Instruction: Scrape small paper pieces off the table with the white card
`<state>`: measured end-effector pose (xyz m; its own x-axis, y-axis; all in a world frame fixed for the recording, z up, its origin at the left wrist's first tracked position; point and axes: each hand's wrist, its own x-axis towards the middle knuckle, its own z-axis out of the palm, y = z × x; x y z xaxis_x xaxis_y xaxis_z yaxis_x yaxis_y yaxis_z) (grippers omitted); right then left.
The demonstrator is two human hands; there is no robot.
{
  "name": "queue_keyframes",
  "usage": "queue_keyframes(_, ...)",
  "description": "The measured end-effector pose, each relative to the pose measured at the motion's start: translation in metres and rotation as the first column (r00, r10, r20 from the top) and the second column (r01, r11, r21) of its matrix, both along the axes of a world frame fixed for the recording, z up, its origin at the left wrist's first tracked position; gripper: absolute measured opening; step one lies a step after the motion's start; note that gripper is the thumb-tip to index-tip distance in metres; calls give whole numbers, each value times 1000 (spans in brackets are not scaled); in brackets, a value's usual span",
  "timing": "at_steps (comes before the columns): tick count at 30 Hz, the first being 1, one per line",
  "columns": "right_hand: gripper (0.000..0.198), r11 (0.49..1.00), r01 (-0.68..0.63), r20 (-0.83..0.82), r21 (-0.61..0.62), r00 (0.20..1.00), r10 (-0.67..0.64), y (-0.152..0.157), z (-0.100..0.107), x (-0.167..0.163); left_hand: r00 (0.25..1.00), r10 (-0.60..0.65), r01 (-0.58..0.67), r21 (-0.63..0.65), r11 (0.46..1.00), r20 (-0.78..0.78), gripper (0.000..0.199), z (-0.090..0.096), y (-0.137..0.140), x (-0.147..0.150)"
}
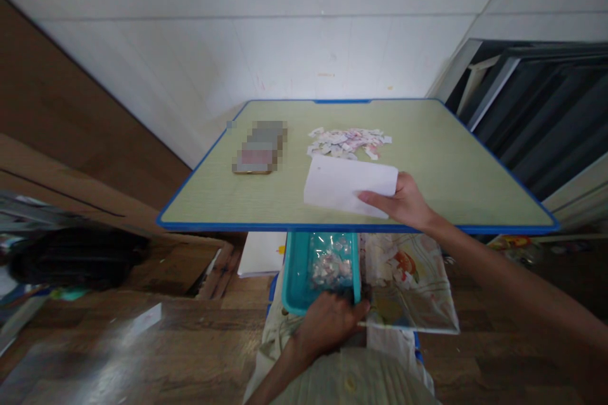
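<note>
My right hand (406,202) holds a white sheet of paper (342,180) by its right end, thumb on top, just over the near part of the table. Right behind the sheet lies a loose pile of small paper scraps (349,140). Below the table edge, my left hand (330,319) is closed at the near right corner of a teal plastic tray (295,278); its fingertips are partly hidden. Inside the tray is a clear plastic bag (332,259) with more paper bits. A clear plastic pouch with a printed pattern (408,291) lies right of the tray.
The small table (451,171) has a blue rim and stands against a white wall. A phone, blurred out (261,149), lies on its left side. White papers (261,253) sit beneath the front edge. Dark panels (541,107) lean at the right.
</note>
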<state>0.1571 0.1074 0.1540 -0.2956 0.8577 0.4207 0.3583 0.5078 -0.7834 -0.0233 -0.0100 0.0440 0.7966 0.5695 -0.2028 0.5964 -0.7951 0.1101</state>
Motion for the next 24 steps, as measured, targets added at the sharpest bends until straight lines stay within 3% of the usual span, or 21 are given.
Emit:
queue_keyframes(4,28,988,-143,151,57,980,133,-2,2,0,1000,-6,6,-2,1000,-14,31,-2,0,-1)
queue_keyframes(8,29,976,-183,203,121,967,156,-6,4,0,1000,-8,7,24,1000,7,32,-5,-1,-2)
queue_keyframes(13,26,950,-297,289,96,922,259,-9,5,-1,1000,-12,11,30,999,18,33,-8,-1,-2)
queue_keyframes(15,27,964,-240,271,114,941,202,-8,3,-1,1000,-7,7,27,1000,18,33,-8,-1,-2)
queue_keyframes(19,29,987,-6,183,160,983,-23,-6,0,0,1000,8,-8,4,1000,-4,30,-5,-2,-1)
queue_keyframes(24,26,990,-30,228,140,974,-2,-5,1,-3,1000,-5,5,-10,1000,-20,31,-2,-1,-1)
